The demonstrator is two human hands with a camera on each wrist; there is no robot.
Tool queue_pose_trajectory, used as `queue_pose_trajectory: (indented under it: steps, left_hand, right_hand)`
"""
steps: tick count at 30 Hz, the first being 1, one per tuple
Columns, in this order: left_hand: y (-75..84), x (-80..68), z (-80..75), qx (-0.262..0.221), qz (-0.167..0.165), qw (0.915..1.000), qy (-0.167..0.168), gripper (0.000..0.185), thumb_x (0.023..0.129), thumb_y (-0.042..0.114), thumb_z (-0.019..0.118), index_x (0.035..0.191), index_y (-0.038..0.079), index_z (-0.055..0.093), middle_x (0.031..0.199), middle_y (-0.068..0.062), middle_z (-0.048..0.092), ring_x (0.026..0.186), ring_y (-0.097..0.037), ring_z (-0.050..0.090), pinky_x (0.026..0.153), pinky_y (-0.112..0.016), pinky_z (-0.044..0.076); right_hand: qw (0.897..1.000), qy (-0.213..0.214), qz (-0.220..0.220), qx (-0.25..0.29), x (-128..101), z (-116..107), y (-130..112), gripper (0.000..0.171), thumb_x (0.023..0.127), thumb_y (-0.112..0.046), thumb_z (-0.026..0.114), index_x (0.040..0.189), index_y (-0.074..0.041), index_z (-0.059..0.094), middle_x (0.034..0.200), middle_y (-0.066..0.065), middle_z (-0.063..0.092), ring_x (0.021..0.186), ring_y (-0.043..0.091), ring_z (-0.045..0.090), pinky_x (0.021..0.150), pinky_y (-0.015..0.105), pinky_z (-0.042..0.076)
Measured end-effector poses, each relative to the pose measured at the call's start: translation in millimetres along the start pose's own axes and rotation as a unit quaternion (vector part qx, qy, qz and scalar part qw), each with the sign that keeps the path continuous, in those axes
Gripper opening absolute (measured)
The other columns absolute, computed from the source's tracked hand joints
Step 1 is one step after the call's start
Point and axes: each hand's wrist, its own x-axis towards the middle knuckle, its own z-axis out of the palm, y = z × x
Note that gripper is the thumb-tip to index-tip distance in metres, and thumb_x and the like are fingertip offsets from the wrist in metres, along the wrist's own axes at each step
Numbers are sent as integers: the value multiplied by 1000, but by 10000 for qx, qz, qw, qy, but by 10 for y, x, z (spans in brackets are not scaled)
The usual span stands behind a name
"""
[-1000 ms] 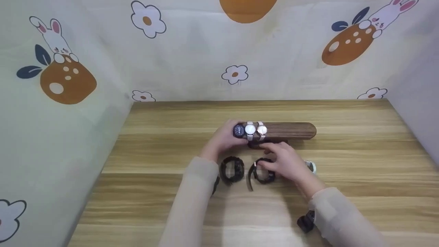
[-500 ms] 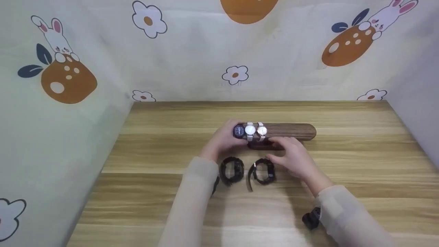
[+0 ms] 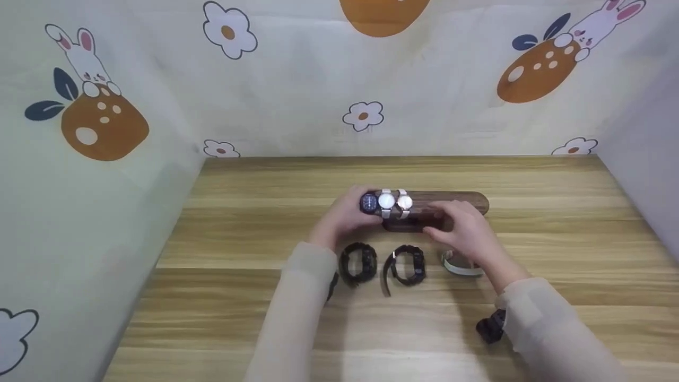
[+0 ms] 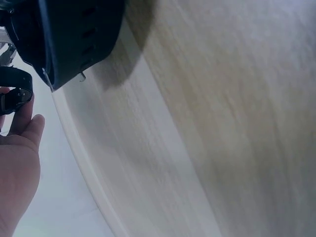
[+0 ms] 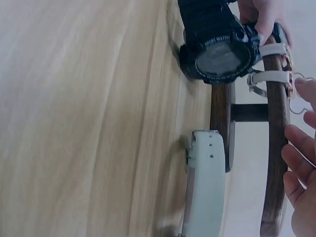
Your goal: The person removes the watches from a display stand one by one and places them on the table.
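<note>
A brown wooden watch stand (image 3: pixel 421 198) stands mid-table. Three watches sit at its left end: a black square watch (image 3: pixel 369 202), a white-faced watch (image 3: pixel 386 200) and a smaller pale watch (image 3: pixel 405 202). My left hand (image 3: pixel 347 215) grips that end by the black watch, thumb in front; its far fingers are hidden. Over the bar's right half is my right hand (image 3: pixel 469 228), fingers loosely bent and apart, holding nothing. In the right wrist view its fingertips (image 5: pixel 291 155) lie at the bar's edge; contact is hard to tell.
Two black sports watches (image 3: pixel 367 264) rest on the wooden table (image 3: pixel 238 212), both in front of the stand; the right one (image 3: pixel 418 265) has its strap trailing. A mint-strapped watch (image 3: pixel 462 271) lies below my right hand. Patterned cloth (image 3: pixel 297 85) rises behind.
My right hand has moved right and slightly back, from over the right black sports watch to the bar's right half. The mint-strapped watch shows more. My left hand keeps its hold.
</note>
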Motion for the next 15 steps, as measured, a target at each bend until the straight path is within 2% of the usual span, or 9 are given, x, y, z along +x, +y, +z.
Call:
queue_pose_trajectory:
  steps: [9,15]
  left_hand:
    - [14,5,-27,-17,-67,10000,-46,69,70,17,80,132,18,50,127,-5,50,113,-20,48,99,-37,38]
    - [11,22,-44,27,-26,9999,-130,69,70,17,80,132,18,49,129,-6,49,116,-21,47,101,-37,37]
  right_hand:
    - [9997,245,95,28,63,-58,55,51,78,-27,75,119,-3,60,110,16,63,105,35,53,95,51,38]
    - [9997,195,139,70,96,-90,100,48,79,-25,74,119,-1,59,109,19,63,105,38,53,95,54,36]
